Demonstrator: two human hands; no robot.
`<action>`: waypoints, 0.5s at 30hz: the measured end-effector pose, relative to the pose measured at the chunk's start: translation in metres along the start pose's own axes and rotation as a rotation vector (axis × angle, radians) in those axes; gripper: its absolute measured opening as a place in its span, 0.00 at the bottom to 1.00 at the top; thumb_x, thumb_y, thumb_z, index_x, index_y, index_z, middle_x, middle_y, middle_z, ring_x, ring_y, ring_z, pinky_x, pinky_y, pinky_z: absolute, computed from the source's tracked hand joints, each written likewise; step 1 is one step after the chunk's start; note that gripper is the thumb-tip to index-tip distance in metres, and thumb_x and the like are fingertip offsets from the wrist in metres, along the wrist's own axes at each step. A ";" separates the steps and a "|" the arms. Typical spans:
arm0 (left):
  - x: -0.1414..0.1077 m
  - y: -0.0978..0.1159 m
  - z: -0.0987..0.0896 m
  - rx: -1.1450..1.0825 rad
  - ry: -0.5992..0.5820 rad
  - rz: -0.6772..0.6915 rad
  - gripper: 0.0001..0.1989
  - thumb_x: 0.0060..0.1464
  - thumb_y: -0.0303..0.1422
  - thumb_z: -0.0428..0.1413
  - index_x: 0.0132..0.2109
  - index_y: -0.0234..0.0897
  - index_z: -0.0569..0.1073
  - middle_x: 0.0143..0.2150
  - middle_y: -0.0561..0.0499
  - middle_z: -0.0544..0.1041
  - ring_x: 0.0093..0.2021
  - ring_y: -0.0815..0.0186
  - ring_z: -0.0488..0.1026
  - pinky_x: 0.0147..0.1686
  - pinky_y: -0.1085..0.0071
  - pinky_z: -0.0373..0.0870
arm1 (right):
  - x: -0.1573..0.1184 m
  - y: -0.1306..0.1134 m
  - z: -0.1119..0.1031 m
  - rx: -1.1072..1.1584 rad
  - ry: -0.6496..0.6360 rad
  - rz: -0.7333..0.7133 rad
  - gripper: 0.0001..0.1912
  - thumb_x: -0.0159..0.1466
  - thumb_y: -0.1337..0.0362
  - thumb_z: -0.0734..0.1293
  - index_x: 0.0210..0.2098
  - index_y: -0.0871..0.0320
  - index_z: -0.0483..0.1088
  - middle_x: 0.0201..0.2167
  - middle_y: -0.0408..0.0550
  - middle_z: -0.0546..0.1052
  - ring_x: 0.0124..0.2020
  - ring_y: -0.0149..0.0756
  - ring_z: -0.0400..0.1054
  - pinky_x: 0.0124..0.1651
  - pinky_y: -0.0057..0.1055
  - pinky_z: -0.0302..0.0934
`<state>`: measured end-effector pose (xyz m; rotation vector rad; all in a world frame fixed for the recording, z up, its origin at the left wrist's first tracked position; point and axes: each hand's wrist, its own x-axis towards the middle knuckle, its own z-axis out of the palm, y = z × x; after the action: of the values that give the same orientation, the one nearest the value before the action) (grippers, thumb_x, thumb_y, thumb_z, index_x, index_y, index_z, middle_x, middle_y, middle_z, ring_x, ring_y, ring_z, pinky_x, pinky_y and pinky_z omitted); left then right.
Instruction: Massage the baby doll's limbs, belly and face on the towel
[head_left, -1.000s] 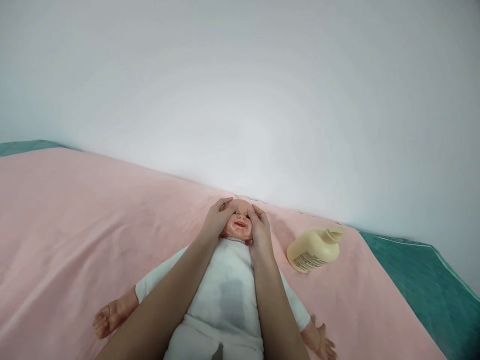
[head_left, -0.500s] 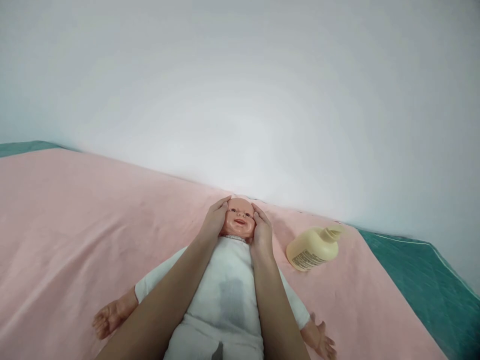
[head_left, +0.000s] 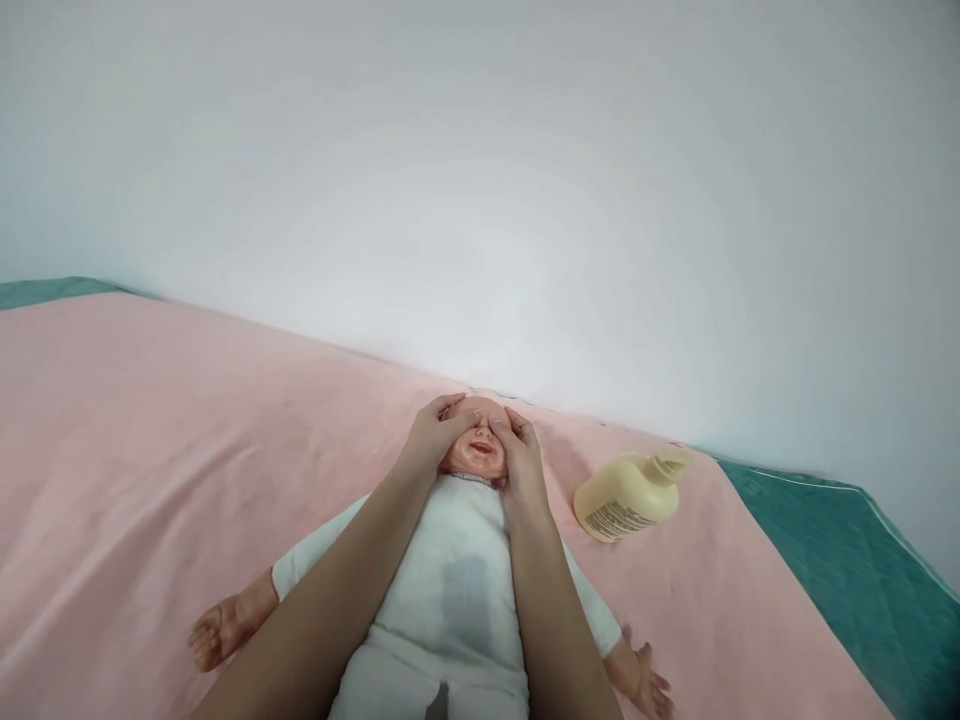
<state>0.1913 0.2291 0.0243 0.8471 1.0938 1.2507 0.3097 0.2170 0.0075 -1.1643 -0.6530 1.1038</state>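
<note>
A baby doll in a white cloth suit lies on its back, arms spread to both sides. My left hand cups the left side of its head, and my right hand cups the right side. Both thumbs lie across the doll's brow and eyes, their tips close together above the nose. The remaining fingers curl round the sides of the head. The doll's mouth and chin show between my hands, while its eyes are covered. My forearms pass over its shoulders.
A pale yellow pump bottle stands to the right of the doll's head, its label partly visible. Beneath lies a pink sheet over a green cover. A white wall rises directly behind the head.
Both thumbs have moved inward from the sides of the doll's head onto its brow and eyes, covering the eyes. The doll and bottle stay in place.
</note>
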 end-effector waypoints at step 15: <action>0.011 -0.013 0.001 -0.025 0.005 0.063 0.18 0.54 0.33 0.57 0.52 0.36 0.74 0.54 0.42 0.75 0.53 0.56 0.73 0.54 0.62 0.68 | 0.004 0.001 -0.003 0.115 0.020 0.020 0.19 0.49 0.61 0.71 0.42 0.55 0.74 0.45 0.46 0.78 0.45 0.41 0.73 0.45 0.34 0.70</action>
<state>0.1954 0.2378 0.0107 0.8657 1.0607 1.3161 0.3133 0.2198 0.0051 -1.0838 -0.5567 1.1305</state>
